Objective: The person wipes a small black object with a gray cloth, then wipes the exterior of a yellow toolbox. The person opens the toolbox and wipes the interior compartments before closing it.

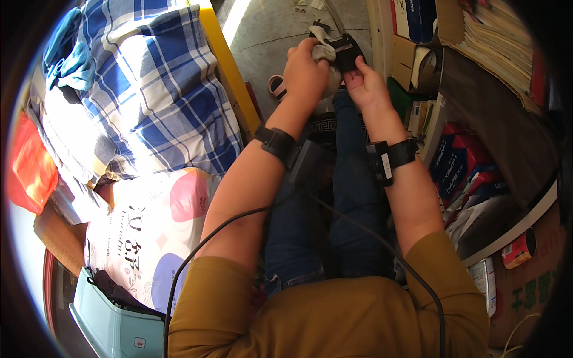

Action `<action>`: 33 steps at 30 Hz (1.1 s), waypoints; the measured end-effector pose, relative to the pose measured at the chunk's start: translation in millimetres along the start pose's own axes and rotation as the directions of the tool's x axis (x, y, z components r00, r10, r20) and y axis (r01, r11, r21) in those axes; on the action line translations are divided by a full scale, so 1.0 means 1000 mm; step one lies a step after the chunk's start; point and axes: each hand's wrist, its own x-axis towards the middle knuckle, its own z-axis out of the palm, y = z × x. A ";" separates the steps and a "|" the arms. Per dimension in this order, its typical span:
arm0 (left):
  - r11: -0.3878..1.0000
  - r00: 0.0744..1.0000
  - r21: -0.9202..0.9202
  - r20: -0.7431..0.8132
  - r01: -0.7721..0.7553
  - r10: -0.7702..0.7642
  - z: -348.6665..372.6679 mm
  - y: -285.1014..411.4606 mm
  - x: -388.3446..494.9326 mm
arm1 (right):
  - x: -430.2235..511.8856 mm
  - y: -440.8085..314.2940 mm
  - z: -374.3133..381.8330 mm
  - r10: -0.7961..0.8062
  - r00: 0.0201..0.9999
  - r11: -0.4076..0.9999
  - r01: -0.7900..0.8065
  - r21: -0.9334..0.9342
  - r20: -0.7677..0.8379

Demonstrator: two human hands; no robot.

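Note:
My left hand (305, 69) pinches a crumpled grey-white cloth (323, 51) between its thumb and fingers. The cloth lies against a black plastic head (349, 53) at the near end of a thin metal pole (332, 15). My right hand (368, 85) is palm up, its fingers under the head's near edge and its thumb along the side. Part of those fingers is hidden by the head. Both hands are held out beyond my knees, above the grey floor (259, 49).
At left, a blue-and-white checked cloth (156, 85) lies beside a printed tissue pack (147, 241) and a light-blue bin (121, 331). A yellow post (230, 67) stands near my left forearm. Shelves with boxes and papers (497, 49) line the right. A pink slipper (274, 85) lies on the floor.

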 end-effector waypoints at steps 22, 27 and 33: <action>0.998 0.986 0.023 0.152 0.063 -0.066 0.003 -0.018 0.010 | 0.027 -0.004 0.000 0.130 0.971 0.981 -0.156 0.115 0.203; 0.987 0.940 0.116 0.310 0.111 -0.143 0.007 -0.004 0.003 | 0.037 0.011 -0.004 -0.049 0.973 0.997 0.060 -0.040 0.227; 0.979 0.984 0.172 0.125 0.108 -0.130 0.005 -0.011 0.004 | 0.055 0.008 -0.005 -0.085 0.988 0.996 0.085 0.000 0.127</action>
